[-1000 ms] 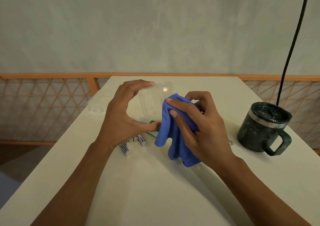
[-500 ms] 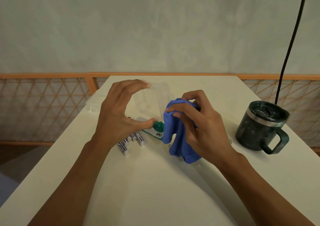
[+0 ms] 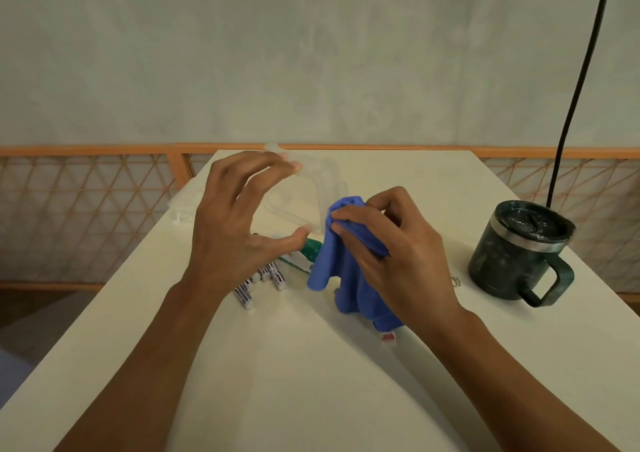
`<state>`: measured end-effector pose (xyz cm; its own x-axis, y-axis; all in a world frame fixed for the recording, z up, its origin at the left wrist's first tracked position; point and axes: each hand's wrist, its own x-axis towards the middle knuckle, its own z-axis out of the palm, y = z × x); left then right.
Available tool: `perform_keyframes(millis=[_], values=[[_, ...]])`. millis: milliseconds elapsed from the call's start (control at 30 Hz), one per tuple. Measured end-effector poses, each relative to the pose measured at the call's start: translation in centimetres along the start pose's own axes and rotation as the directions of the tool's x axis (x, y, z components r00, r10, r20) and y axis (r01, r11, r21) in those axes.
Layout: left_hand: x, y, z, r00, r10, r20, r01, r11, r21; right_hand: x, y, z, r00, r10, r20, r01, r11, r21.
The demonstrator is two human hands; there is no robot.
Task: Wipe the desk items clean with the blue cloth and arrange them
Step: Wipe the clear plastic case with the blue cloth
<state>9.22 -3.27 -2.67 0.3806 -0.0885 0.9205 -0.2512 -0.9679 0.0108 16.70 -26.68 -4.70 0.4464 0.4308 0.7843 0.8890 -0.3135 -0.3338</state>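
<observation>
You can't read any writing here: the purple-and-white labels on the batteries [image 3: 263, 278] are too blurred. Your left hand [image 3: 228, 229] holds the clear plastic case [image 3: 311, 191] tilted above the desk [image 3: 311, 382], fingers on its top edge and thumb under its lower corner. Your right hand [image 3: 398, 254] pinches the blue cloth [image 3: 332, 264] with curled fingers against the case's right edge. The rest of the cloth hangs to the desk, partly hiding a green-capped item [image 3: 311, 247]. A dark mug [image 3: 516, 254] stands well apart on the right.
</observation>
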Motion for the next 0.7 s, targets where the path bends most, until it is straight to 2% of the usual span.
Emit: perform_keyframes(millis=[233,333,367,433,533,700], values=[[0.0,0.2,0.1,0.998,0.053,-0.02,-0.051,0.997,0.06,0.5,-0.3,-0.6,0.996,-0.019,0.082,0.024,0.998,-0.062],[-0.2,0.2,0.4,0.995,0.103,-0.015,-0.102,0.992,0.076,1.0,-0.1,-1.0,0.988,0.063,0.143,-0.053,0.996,-0.071],[-0.2,0.2,0.5,0.993,0.116,-0.011,-0.114,0.99,0.077,0.9,-0.1,-1.0,0.981,0.126,0.148,-0.122,0.992,-0.037],[-0.3,0.2,0.6,0.992,0.128,-0.011,-0.127,0.989,0.077,1.0,-0.3,-1.2,0.977,0.112,0.182,-0.115,0.993,0.006],[-0.2,0.3,0.8,0.993,0.116,-0.02,-0.114,0.991,0.067,0.6,-0.1,-0.9,0.994,0.045,0.096,-0.046,0.999,0.006],[-0.2,0.1,0.7,0.992,0.116,-0.042,-0.113,0.992,0.052,0.6,-0.3,-0.8,0.984,0.147,0.101,-0.154,0.985,0.072]])
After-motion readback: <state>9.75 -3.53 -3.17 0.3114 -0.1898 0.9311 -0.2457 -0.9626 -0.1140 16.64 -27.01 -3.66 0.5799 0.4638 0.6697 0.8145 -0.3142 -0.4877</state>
